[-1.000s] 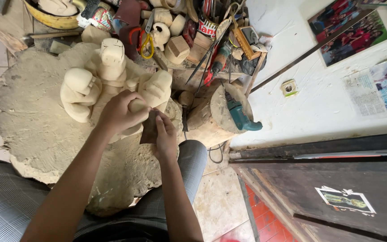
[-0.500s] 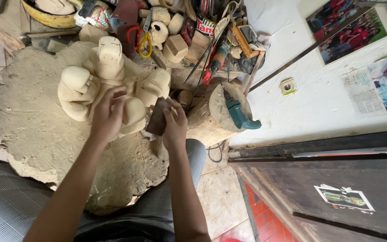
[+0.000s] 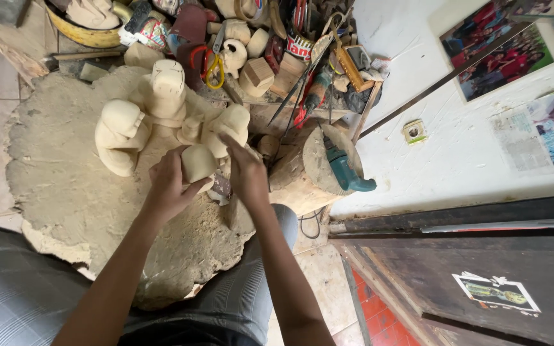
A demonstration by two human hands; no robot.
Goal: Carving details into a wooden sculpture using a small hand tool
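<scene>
left hand (image 3: 169, 186) grasps pale rounded wooden carving (image 3: 174, 125) on flat stone slab (image 3: 52, 186) | right hand (image 3: 246, 174) grip: cannot tell, touching carving's right side

The carved wooden figure (image 3: 161, 122) in the upper left of the frame is pale cream, on a dusty beige slab (image 3: 65, 186). At the top sit a yellow bowl (image 3: 81, 35) and yellow-handled scissors (image 3: 213, 67). Right of centre, a teal drill (image 3: 344, 173) lies against a white wall (image 3: 431, 173). The lower-left trousers (image 3: 14, 295) are grey checked.
</scene>
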